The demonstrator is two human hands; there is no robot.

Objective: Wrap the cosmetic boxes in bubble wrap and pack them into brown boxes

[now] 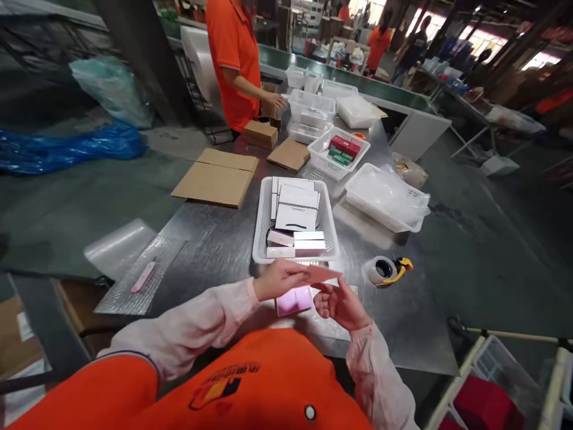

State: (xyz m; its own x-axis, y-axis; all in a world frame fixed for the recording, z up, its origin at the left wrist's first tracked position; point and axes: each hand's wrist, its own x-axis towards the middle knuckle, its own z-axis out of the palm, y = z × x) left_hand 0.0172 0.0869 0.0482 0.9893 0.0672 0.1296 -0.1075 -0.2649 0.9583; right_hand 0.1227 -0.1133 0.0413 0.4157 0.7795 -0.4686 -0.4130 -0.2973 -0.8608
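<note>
A thin flat pink piece, like a card or box lid (pixel 321 274), is held up above the table's near edge. My left hand (pixel 281 279) pinches its left end, thumb on top. At the other end, my right hand (pixel 342 303) has thumb and forefinger against it, with the remaining fingers curled. Just below lies a pink box (pixel 293 301) with a glossy lilac-pink top, partly covered by my left hand. Beyond my hands stands a white basket (pixel 258 233) holding white paper bags (pixel 296 209) and small pale boxes (pixel 308 245).
A tape roll (pixel 380 270) with a yellow-handled cutter (pixel 404 264) lies right. Bubble wrap (pixel 129 286) bearing a pink item hangs over the left edge. Flat cardboard (pixel 217 176) and white baskets (pixel 380 200) are farther back. A co-worker in orange (pixel 235 65) stands across the table.
</note>
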